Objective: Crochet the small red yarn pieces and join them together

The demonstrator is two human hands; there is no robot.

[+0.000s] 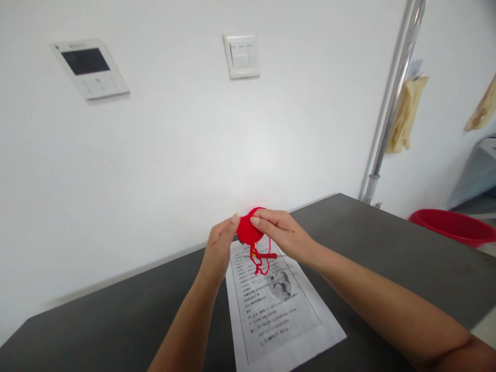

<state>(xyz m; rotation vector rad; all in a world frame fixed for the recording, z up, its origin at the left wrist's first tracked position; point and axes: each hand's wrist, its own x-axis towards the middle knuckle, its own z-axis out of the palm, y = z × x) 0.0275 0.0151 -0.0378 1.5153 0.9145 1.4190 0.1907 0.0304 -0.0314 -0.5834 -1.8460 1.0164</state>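
Observation:
Both hands hold a rounded red piece, apparently crochet work [248, 231], above the dark table. My left hand [220, 245] grips its left edge, thumb on top. From the right, my right hand [281, 230] pinches it between thumb and fingers. Loose red yarn [263, 269] hangs below the piece in loops, with a small yellow bit beside it. A thin tool with a red handle, apparently a crochet hook [268, 256], shows just under the piece. Whether it hangs or lies on the paper I cannot tell. Beneath is a printed sheet [271, 320] with text and a grey picture.
The dark table [155, 310] runs along a white wall. On the wall are a panel with a screen [91, 70] and a switch plate [242, 56]. A metal pole [395, 98], hanging yellowish gloves [408, 113] and a red basin [453, 225] are at the right.

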